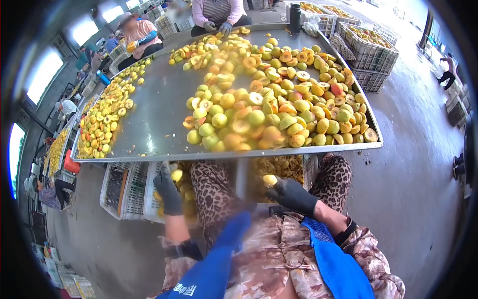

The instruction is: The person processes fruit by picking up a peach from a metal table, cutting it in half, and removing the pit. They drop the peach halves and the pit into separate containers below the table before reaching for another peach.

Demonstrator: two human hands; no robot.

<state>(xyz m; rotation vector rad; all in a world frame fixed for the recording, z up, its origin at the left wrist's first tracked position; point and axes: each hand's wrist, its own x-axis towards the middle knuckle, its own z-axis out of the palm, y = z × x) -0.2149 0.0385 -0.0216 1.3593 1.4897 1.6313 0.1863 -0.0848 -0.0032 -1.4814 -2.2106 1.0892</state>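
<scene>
My left hand (168,188), in a dark glove, is over a white crate (152,192) below the table's front edge. Its fingers stretch forward and look open, with a yellow peach half (176,175) right beside them. In a matching dark glove, my right hand (295,195) is closed on a pale yellow peach piece (269,180) at its fingertips. That hand is above my right thigh, near a container of brownish fruit pieces (281,168) under the table. Cut peaches (239,117) lie heaped on the metal table (154,112) ahead of me.
A second fruit pile (107,122) runs along the table's left side. Two people (219,12) (142,37) sit at the far edge, one with gloved hands at the fruit. A dark bottle (295,19) stands at the back. Stacked crates of fruit (371,52) stand to the right.
</scene>
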